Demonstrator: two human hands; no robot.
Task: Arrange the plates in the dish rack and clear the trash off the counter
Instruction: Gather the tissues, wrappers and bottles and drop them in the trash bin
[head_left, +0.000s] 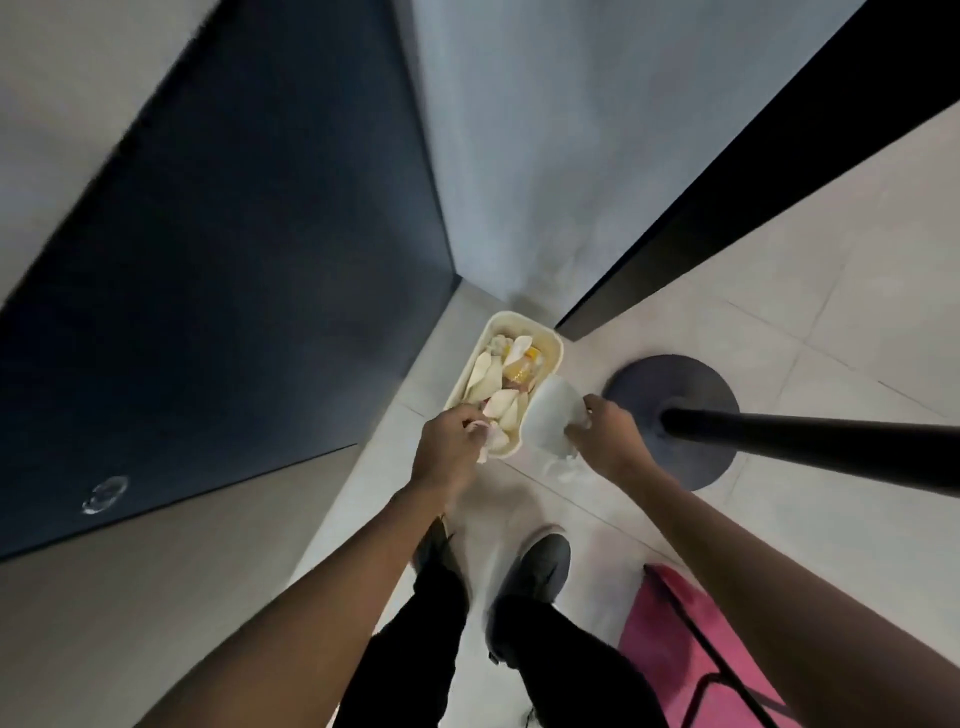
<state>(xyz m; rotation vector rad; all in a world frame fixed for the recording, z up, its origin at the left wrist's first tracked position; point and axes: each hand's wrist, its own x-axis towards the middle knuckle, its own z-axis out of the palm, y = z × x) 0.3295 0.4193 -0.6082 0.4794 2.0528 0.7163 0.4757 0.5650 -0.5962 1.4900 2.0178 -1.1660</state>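
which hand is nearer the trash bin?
Left. Left hand is over the trash bin's near rim, gripping crumpled paper; the right hand is beside its right edge, holding a white item.

The person stands over a cream bin (525, 316) on the tiled floor (857, 312), in a corner beside a dark panel (234, 260). The bin is full of pale scraps (485, 376) with something yellow among them. The left grip (447, 447) pinches a small crumpled wad (482, 430) over the bin's near edge. The right grip (610, 436) holds a white piece of trash (551, 415) just beside the bin's right side; it is too blurred to tell what it is. A black pole (805, 441) rises from a round base (675, 376) at the right. Below are a dark shoe (540, 566), black trousers and a pink thing (660, 634).
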